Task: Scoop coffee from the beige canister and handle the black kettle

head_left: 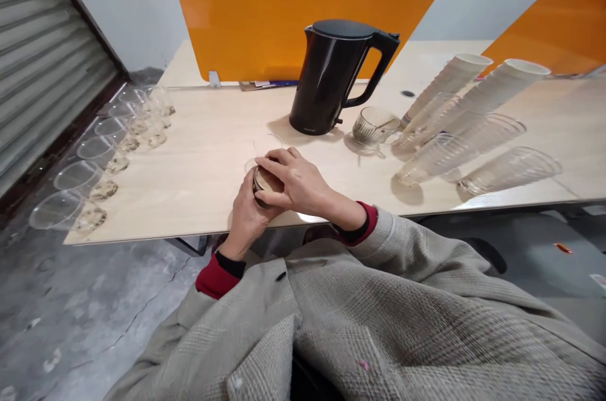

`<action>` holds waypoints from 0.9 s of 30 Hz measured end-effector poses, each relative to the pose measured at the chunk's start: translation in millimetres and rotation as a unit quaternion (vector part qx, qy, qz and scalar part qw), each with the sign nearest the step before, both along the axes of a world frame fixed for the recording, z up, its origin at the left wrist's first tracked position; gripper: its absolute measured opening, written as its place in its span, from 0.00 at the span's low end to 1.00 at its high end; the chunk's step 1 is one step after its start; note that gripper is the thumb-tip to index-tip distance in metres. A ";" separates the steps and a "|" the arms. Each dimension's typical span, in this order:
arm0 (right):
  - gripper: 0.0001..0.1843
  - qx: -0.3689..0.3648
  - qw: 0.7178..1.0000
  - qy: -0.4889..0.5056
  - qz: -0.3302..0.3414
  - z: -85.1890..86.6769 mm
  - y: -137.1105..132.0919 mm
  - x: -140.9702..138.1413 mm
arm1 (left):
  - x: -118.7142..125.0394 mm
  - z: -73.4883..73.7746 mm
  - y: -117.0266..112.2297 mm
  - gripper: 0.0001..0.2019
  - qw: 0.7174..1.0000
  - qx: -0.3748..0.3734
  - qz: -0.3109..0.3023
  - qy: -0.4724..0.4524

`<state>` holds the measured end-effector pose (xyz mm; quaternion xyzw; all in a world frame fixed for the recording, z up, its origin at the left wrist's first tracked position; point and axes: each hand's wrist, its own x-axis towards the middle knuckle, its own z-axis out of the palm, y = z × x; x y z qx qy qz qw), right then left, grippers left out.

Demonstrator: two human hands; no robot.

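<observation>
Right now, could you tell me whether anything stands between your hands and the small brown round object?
Nothing visible does: the left hand cups the brown round object and the right hand lies over its top. The black kettle stands apart behind.

Glossy black plastic kettle (331,76) on matt pale wood-look table (199,167).

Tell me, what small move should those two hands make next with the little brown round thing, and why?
Probably a slight turn or lift by the right hand while the left hand steadies. Both are closed around the small brown round object, the right over its top and the left at its side, near the front edge of the table. Whether it is a lid cannot be told.
</observation>
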<state>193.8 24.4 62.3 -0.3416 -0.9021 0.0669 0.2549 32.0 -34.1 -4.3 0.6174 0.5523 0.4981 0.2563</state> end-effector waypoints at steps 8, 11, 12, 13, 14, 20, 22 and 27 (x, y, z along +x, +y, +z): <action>0.32 -0.004 0.995 0.092 0.038 -15.3 9.5 3.2 | 6.7 -5.6 1.5 0.50 0.998 0.024 0.039 0.046; 0.30 -0.029 0.992 0.115 0.044 -8.8 10.1 1.7 | 7.5 -4.8 0.7 0.50 0.997 0.024 0.051 0.046; 0.29 -0.040 0.989 0.133 0.044 -4.7 10.6 2.5 | 7.9 -4.1 0.4 0.50 0.997 0.022 0.054 0.045; 0.28 -0.047 0.986 0.155 0.041 -0.3 11.6 4.8 | 8.4 -3.4 0.2 0.49 0.997 0.019 0.057 0.044; 0.28 -0.046 0.982 0.181 0.031 3.7 13.5 8.8 | 8.9 -2.7 0.1 0.48 0.997 0.017 0.057 0.043; 0.28 0.018 0.969 0.196 -0.147 -15.1 40.4 67.8 | 9.3 -1.5 0.9 0.48 0.997 0.016 0.060 0.053; 0.28 0.007 0.974 0.139 -0.176 -37.8 48.6 87.0 | 9.2 -1.6 1.1 0.48 0.996 0.020 0.066 0.064; 0.31 -0.024 0.980 0.053 -0.189 -79.8 51.3 103.8 | 8.7 -2.9 1.4 0.47 0.992 0.023 0.081 0.095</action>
